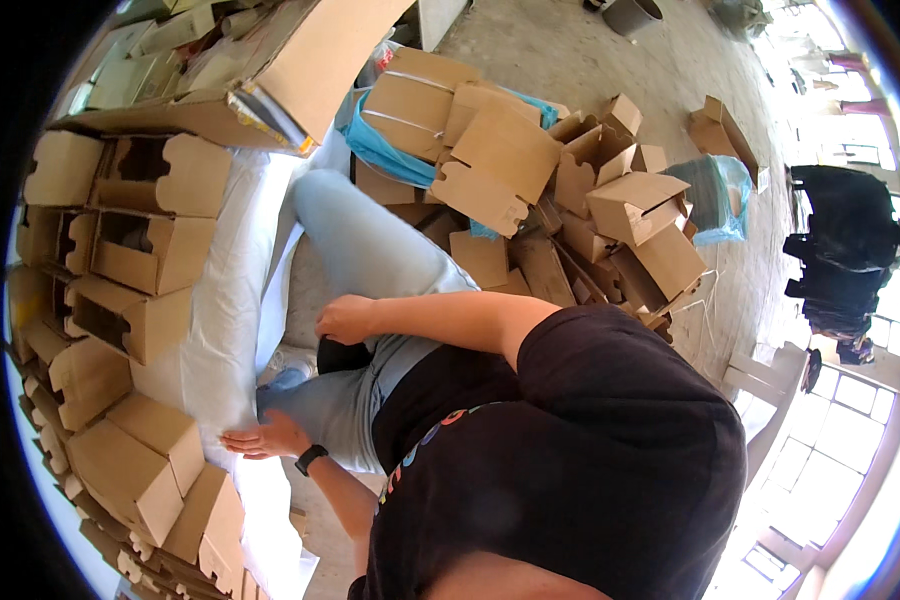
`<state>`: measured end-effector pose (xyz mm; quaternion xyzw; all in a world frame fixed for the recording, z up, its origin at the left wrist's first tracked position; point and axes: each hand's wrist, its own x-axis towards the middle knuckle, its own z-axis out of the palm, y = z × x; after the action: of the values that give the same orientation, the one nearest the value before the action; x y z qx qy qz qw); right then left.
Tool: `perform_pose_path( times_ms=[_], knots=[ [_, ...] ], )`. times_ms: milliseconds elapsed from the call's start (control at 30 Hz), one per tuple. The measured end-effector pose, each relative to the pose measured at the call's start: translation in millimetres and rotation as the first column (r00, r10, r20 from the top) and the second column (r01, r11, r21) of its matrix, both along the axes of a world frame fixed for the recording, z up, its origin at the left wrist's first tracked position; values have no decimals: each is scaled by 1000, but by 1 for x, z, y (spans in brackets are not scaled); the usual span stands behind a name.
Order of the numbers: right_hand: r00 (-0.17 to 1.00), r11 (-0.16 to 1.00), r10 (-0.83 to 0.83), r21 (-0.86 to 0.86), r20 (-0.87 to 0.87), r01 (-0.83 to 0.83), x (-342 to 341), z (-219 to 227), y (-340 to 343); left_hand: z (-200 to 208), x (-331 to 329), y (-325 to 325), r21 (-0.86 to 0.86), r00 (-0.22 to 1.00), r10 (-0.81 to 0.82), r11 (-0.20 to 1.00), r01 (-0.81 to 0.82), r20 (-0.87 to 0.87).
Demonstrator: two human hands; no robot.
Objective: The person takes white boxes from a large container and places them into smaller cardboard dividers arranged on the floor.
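Note:
My left hand (260, 438), with a dark band (311, 459) at its wrist, lies with fingers stretched out on the white-covered table edge (228, 330). Just beyond its fingertips stand brown cardboard boxes (130, 470), several of them open and stacked along the table. My right hand (346, 320) is closed in a loose fist over my lap, near my jeans-clad thigh (370, 235). Nothing shows in it, though its palm side is hidden. A dark patch (342, 356) lies just below that hand; I cannot tell what it is.
A large open carton (315, 65) holding boxes stands at the upper left. On the floor, open cardboard boxes (620, 210) form a heap beside flat strapped cardboard (415, 95). A blue-wrapped bundle (722, 200), a grey bin (632, 15) and a black covered pile (845, 250) stand farther off.

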<state>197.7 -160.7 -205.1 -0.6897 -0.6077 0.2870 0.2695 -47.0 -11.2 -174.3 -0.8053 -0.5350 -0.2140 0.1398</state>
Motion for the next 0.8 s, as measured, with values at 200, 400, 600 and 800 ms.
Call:
perform_pose_path(
  times_ms=[200, 400, 600, 800],
  knots=[
    [844, 860, -452, 108, -289, 498, 55, 56, -69, 2, -2, 0, -9, 1000, -8, 1000, 8, -2],
    [29, -28, -987, 345, -159, 938, 126, 96, -213, 26, 28, 0, -22, 982, -161, 986, 163, 98],
    [-606, -460, -794, 604, 49, 651, 119, 137, -372, 59, 96, 28, 79, 793, -512, 852, 517, 330],
    [-300, -78, -702, 350, 645, 934, 102, 122, -430, 48, 112, 42, -39, 863, -473, 873, 486, 179]
  ],
)
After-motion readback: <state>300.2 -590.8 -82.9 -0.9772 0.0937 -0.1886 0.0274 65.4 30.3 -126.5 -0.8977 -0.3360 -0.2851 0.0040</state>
